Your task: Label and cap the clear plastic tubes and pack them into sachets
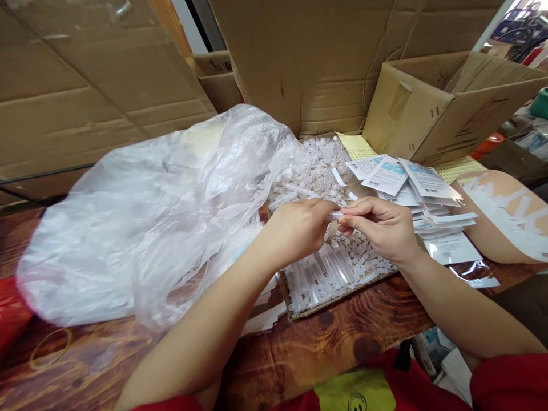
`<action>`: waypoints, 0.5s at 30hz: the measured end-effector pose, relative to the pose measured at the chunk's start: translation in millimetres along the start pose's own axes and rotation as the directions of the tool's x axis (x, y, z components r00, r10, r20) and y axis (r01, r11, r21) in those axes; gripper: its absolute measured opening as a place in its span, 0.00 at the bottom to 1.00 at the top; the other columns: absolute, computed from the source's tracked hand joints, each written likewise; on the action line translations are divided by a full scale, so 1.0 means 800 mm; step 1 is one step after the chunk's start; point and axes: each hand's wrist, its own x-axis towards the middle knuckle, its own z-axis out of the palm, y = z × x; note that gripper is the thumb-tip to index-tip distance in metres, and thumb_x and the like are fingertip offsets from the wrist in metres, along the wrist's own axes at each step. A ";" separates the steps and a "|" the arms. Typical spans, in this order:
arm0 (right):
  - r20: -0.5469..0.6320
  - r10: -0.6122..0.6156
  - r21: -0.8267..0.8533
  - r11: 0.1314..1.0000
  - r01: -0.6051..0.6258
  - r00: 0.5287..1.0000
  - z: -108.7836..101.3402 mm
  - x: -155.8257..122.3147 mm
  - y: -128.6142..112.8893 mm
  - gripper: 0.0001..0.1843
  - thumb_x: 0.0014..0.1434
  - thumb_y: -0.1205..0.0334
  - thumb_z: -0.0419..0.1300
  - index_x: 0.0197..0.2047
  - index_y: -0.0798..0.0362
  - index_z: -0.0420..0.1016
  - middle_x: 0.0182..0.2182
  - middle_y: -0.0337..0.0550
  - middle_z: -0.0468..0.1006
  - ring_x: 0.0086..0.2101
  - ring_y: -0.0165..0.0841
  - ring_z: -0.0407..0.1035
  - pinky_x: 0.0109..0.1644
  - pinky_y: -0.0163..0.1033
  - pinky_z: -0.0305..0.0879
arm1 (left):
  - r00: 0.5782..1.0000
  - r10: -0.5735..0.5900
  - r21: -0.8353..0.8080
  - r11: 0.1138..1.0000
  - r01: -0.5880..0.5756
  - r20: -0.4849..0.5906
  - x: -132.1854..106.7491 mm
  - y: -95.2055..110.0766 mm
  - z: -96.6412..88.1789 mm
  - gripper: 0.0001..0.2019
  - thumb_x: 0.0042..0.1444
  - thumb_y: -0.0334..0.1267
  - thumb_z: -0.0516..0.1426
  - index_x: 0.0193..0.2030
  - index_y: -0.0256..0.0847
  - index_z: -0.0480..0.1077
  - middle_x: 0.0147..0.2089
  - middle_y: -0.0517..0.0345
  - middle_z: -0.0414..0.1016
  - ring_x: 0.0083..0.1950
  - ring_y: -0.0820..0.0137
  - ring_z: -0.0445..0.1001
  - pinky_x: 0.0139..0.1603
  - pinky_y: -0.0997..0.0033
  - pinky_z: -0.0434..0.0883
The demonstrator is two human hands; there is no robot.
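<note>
My left hand [297, 228] and my right hand [382, 226] meet over a shallow cardboard tray [338, 299] heaped with several small clear plastic tubes and caps [319, 165]. Both hands are closed in a pinch on the two ends of one small clear plastic tube [336, 215], which lies level between the fingertips. More clear tubes [325, 271] lie in rows in the tray just under my wrists.
A big crumpled clear plastic bag [149, 217] covers the left of the wooden table [342, 342]. A pile of white and blue sachets [411, 185] lies right of the tray. An open cardboard box [449, 103] stands at back right, and cardboard sheets [85, 85] wall the back.
</note>
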 end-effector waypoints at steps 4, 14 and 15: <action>0.221 -0.068 -0.386 0.910 0.151 0.973 -0.036 0.012 -0.018 0.05 0.61 0.58 0.69 0.37 0.49 0.83 0.33 0.41 0.83 0.34 0.33 0.77 0.40 0.41 0.74 | 0.998 -0.064 -0.110 0.992 0.060 -0.029 0.003 -0.012 0.004 0.13 0.66 0.35 0.54 0.54 0.38 0.72 0.44 0.49 0.82 0.44 0.60 0.81 0.44 0.63 0.73; 0.659 0.491 -0.746 0.524 0.411 0.570 -0.056 0.006 -0.003 0.15 0.56 0.80 0.59 0.31 0.52 0.81 0.34 0.45 0.79 0.37 0.36 0.73 0.43 0.39 0.64 | 0.971 -0.238 -0.520 0.834 0.187 -0.033 -0.006 -0.056 -0.022 0.09 0.68 0.45 0.52 0.44 0.43 0.59 0.43 0.53 0.74 0.42 0.66 0.74 0.43 0.63 0.71; 0.661 0.474 -0.745 0.506 0.435 0.581 -0.051 0.004 -0.002 0.14 0.55 0.80 0.59 0.30 0.52 0.81 0.34 0.46 0.79 0.39 0.37 0.73 0.44 0.39 0.64 | 0.969 -0.246 -0.532 0.822 0.205 -0.007 -0.006 -0.056 -0.023 0.08 0.67 0.45 0.53 0.43 0.43 0.59 0.42 0.54 0.74 0.42 0.66 0.74 0.43 0.63 0.71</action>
